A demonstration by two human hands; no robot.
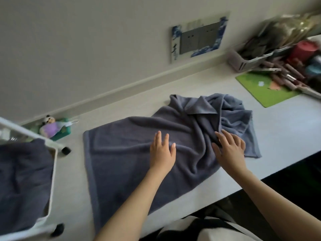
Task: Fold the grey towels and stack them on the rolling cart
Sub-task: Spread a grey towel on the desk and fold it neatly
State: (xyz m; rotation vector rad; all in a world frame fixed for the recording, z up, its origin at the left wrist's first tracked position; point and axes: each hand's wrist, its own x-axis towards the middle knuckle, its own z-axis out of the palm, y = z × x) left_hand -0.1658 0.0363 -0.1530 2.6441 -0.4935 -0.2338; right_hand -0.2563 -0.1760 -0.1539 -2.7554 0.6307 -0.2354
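A dark grey towel (pixel 132 153) overlaps a paler blue-grey towel (pixel 243 122) on a pale grey-white counter (pixel 286 129). A white rolling cart (pixel 52 171) carries another dark grey towel (pixel 22 180). Nearby: a bright green mat (pixel 264 91), a blue-and-white wave-patterned frame (pixel 220 32), a red cup (pixel 304 49).

One view only: head cam, wide-angle, worn by the person, looking fwd and steeply down over the near edge of the counter (pixel 286 136). Close range, arm's length. Frame tilted, so the counter's far edge w/ the wall (pixel 86 49) runs diagonally up to the right.
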